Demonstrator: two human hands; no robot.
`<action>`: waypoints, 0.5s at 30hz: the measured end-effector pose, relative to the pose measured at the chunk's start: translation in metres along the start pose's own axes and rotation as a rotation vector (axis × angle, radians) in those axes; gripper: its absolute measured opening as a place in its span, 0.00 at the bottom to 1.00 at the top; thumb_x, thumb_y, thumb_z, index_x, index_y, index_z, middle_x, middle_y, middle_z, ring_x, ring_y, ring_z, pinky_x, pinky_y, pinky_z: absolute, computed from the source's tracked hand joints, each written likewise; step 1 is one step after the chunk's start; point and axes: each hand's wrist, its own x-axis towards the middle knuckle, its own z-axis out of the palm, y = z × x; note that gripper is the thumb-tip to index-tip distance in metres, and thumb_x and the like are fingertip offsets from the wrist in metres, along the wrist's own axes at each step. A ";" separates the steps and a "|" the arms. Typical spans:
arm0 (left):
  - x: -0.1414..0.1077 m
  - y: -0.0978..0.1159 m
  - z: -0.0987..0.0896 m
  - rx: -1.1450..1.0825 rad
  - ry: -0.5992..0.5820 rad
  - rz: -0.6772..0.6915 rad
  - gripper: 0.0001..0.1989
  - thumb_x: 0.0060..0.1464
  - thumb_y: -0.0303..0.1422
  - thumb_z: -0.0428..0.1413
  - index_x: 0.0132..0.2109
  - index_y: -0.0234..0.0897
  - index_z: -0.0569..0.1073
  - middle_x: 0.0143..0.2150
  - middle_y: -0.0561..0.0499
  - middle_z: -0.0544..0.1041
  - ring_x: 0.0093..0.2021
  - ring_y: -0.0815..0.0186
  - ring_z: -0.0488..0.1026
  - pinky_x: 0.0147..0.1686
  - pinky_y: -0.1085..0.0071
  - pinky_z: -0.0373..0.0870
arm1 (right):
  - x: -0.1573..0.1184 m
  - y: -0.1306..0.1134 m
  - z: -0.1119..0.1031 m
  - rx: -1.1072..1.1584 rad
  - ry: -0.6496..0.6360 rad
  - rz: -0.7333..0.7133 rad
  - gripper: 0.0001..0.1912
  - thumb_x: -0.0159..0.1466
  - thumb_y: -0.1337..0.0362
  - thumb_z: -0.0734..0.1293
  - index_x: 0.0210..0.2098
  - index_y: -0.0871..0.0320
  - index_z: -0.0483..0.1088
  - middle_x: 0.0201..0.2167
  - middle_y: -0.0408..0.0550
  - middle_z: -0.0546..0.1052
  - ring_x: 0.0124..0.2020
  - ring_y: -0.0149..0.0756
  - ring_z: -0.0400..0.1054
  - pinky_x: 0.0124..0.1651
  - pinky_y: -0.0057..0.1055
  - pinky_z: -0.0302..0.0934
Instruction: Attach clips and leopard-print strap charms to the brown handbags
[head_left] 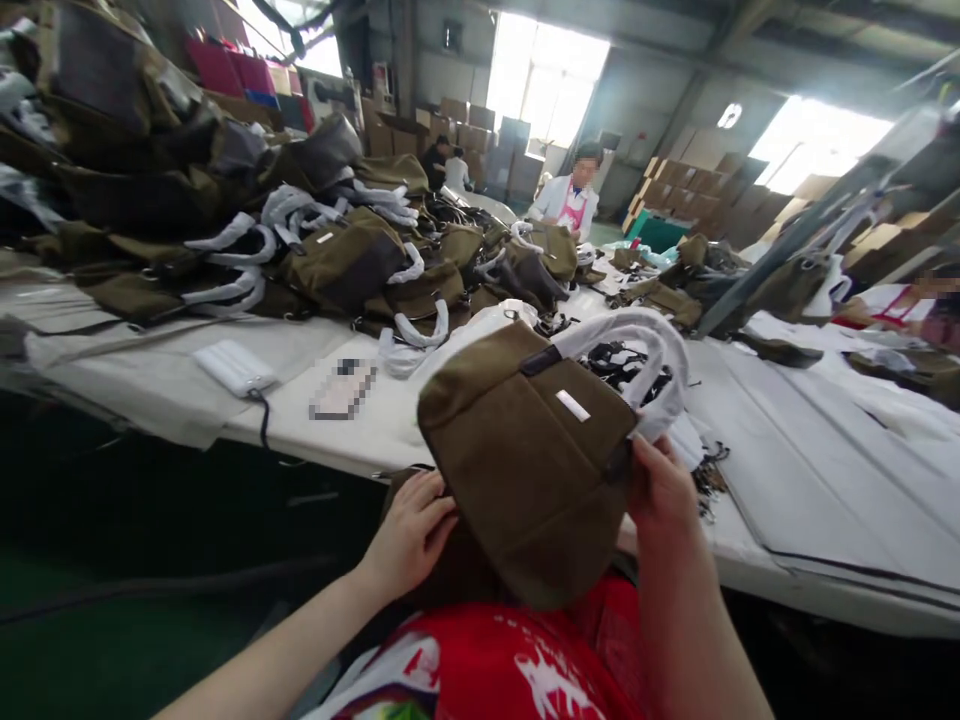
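Note:
An olive-brown handbag (517, 460) is tilted in front of me at the table's edge. Its handles (660, 350) are wrapped in white material, and a small pale label (572, 405) sits on its upper panel. My right hand (664, 485) is closed on the bag's upper right edge, near a handle base. On the other side, my left hand (412, 530) has its fingers bent against the bag's lower left edge, with the thumb beneath; its fingertips are partly hidden. More dark brown fabric shows below the bag, between my hands.
Many similar bags (345, 260) are heaped on the white table (315, 440). A white power strip (234, 368) and a blurred phone-like object (343, 390) lie left. Dark straps or small parts (709, 470) lie right. A slanted metal pole (787, 220) stands right; a co-worker (574, 195) is across the table.

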 end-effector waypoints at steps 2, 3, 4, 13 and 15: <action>0.001 -0.013 -0.016 -0.023 0.036 -0.075 0.13 0.61 0.34 0.51 0.46 0.41 0.78 0.55 0.44 0.76 0.57 0.56 0.71 0.61 0.56 0.66 | -0.006 -0.017 -0.013 -0.098 -0.054 -0.062 0.14 0.54 0.60 0.75 0.40 0.50 0.75 0.33 0.41 0.80 0.31 0.36 0.75 0.36 0.33 0.69; 0.002 -0.019 -0.022 -0.039 0.080 -0.148 0.14 0.62 0.35 0.50 0.47 0.39 0.78 0.55 0.42 0.75 0.57 0.56 0.71 0.60 0.56 0.66 | -0.009 -0.023 -0.019 -0.149 -0.090 -0.078 0.14 0.53 0.60 0.76 0.39 0.50 0.75 0.32 0.41 0.80 0.29 0.36 0.74 0.34 0.33 0.68; 0.004 -0.025 -0.028 -0.056 0.133 -0.237 0.15 0.62 0.36 0.49 0.48 0.37 0.77 0.55 0.42 0.76 0.56 0.56 0.72 0.60 0.57 0.67 | -0.013 -0.027 -0.024 -0.198 -0.124 -0.090 0.13 0.53 0.60 0.76 0.38 0.50 0.76 0.31 0.42 0.80 0.29 0.37 0.73 0.33 0.34 0.67; 0.013 -0.049 -0.049 -0.423 0.229 -0.656 0.33 0.57 0.56 0.48 0.49 0.29 0.76 0.49 0.37 0.79 0.52 0.51 0.75 0.55 0.58 0.69 | -0.024 -0.010 -0.044 -0.565 -0.438 -0.135 0.09 0.58 0.60 0.73 0.38 0.53 0.79 0.35 0.48 0.81 0.36 0.43 0.74 0.39 0.36 0.69; 0.017 -0.048 -0.053 -0.491 0.112 -0.684 0.34 0.53 0.59 0.52 0.46 0.29 0.78 0.45 0.38 0.81 0.48 0.50 0.76 0.51 0.58 0.72 | -0.030 0.012 -0.028 -0.767 -0.624 -0.119 0.10 0.61 0.61 0.70 0.42 0.54 0.79 0.40 0.49 0.81 0.42 0.45 0.74 0.47 0.39 0.68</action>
